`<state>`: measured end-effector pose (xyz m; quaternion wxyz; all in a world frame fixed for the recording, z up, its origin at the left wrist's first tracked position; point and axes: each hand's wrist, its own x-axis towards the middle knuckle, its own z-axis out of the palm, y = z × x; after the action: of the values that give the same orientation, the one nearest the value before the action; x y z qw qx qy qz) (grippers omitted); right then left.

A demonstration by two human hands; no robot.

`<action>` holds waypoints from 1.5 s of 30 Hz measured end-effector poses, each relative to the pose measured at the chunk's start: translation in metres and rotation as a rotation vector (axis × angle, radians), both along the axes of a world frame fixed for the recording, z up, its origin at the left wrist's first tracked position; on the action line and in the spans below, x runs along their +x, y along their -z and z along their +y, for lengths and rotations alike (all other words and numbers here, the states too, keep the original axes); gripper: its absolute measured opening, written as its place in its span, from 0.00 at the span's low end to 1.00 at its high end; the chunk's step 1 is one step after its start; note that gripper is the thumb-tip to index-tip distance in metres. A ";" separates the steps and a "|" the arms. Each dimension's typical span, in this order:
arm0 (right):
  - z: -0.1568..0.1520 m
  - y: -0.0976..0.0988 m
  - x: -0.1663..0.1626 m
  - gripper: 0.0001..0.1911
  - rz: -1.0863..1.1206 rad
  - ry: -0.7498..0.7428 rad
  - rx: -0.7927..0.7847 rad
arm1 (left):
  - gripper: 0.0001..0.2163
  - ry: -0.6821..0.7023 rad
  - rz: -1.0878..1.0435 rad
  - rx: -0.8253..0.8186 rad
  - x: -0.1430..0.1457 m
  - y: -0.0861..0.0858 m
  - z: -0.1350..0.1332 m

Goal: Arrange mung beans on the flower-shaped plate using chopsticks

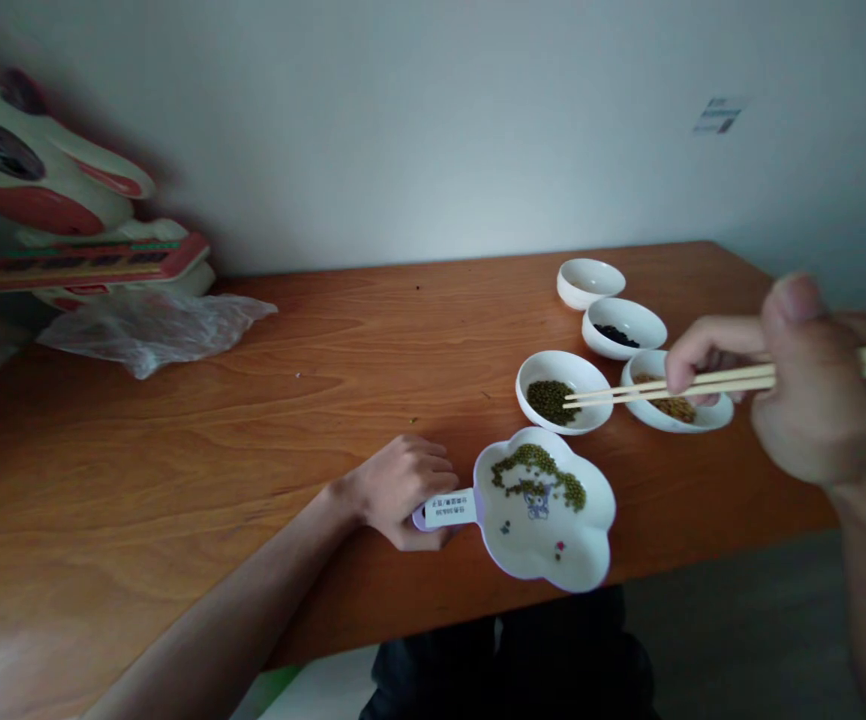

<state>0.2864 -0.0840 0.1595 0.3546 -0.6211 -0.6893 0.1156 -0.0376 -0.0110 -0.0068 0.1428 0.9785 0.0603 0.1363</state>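
My left hand is closed around the short handle of a white, flower-shaped plate with a lilac rim. Green beans lie scattered across the plate's far half, over a printed cartoon figure. In my right hand is a pair of wooden chopsticks, pointing left. Their tips are over a white bowl of green beans; whether they pinch a bean is too small to tell. Below the right fingers stands another white bowl with yellowish-brown grains, partly hidden by the hand.
Farther back are a white bowl with dark beans and a white bowl with no contents showing. A crumpled clear plastic bag and a dog-shaped toy keyboard occupy the left back. The wooden table's near edge borders my lap.
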 end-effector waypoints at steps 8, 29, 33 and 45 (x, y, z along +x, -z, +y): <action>-0.014 0.035 -0.032 0.31 0.012 -0.327 -0.101 | 0.12 0.007 0.006 -0.004 0.000 -0.001 0.000; -0.013 0.052 -0.022 0.32 0.100 -0.203 -0.180 | 0.10 0.013 0.010 -0.022 -0.001 0.000 0.000; -0.019 0.051 -0.023 0.32 0.123 -0.218 -0.179 | 0.10 0.013 0.012 -0.022 -0.001 0.002 0.000; -0.033 0.051 -0.033 0.28 0.085 -0.418 -0.236 | 0.09 0.013 0.024 -0.022 -0.001 -0.001 0.000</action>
<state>0.2538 -0.1173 0.1088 0.2767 -0.4967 -0.7690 0.2921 -0.0382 -0.0115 -0.0060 0.1537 0.9788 0.0572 0.1229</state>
